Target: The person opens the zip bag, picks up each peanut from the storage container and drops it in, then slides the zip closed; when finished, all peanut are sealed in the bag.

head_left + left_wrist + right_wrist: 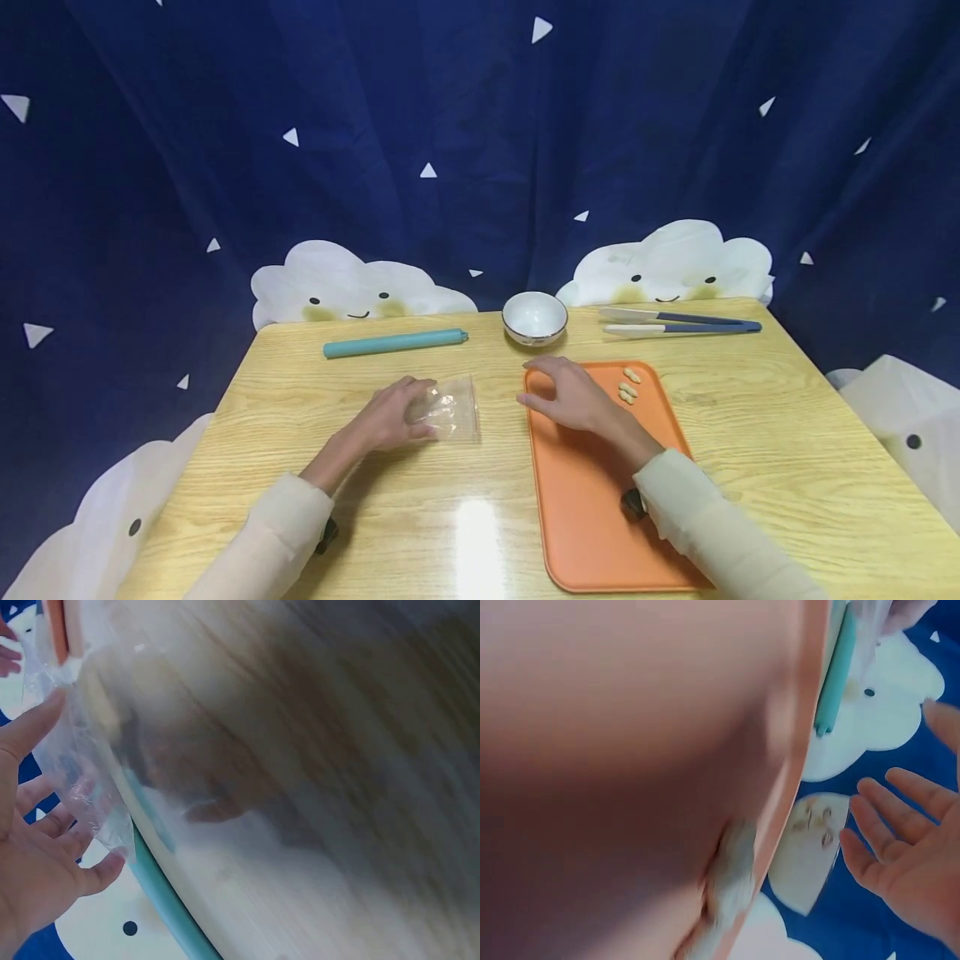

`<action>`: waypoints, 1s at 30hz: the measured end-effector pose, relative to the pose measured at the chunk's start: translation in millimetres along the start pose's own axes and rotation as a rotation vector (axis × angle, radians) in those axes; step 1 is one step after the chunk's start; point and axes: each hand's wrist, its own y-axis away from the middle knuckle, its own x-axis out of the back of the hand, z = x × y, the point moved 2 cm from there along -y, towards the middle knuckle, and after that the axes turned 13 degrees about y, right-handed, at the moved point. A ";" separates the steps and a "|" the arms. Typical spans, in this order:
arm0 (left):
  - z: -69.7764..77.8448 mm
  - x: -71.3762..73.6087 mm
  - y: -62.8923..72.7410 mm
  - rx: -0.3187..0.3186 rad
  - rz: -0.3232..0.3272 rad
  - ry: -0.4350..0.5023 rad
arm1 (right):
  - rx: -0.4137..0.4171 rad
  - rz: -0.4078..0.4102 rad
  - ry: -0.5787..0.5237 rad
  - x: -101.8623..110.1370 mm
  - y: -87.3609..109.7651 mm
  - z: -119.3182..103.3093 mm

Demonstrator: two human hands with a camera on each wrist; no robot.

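Note:
My left hand holds a clear plastic zip bag by its left side, thumb at one edge and fingers at the other. In the left wrist view the bag looks thin and crinkled, with some fingers showing through it. My right hand is over the far left part of an orange tray, fingers apart and nothing in them. Unshelled peanuts lie near the tray's far right corner, close to that hand. The right wrist view shows a peanut beside the tray's rim.
A white bowl with a dark rim stands behind the tray. To its left lies a teal rod. Tongs with blue handles and pale tips lie at the back right. A dark blue curtain hangs behind the wooden table.

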 end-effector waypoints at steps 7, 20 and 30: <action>15.2 0.5 1.7 -0.010 0.026 0.123 | -0.063 -0.077 -0.434 -12.9 -6.9 -14.8; 32.7 -1.1 2.0 -0.102 0.067 0.211 | -0.144 -0.238 -0.901 -23.6 -12.2 -25.3; 34.4 -5.5 3.9 -0.096 0.037 0.211 | -0.185 -0.238 -0.852 -24.6 -15.4 -33.3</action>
